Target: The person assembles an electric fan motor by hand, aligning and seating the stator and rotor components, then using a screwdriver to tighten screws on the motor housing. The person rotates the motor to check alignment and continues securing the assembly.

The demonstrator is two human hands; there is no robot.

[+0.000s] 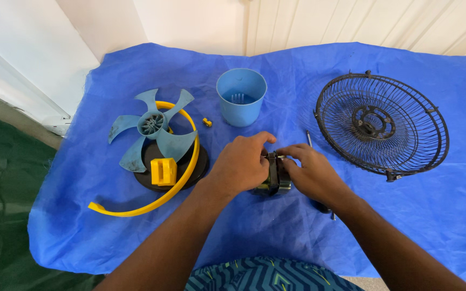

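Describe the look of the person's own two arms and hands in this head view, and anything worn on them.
Both forearms are bare to the frame's lower edge: no sleeves, gloves or watch show. The left hand and right hand carry no rings that can be made out. A dark blue garment with a teal zigzag pattern shows between the arms.
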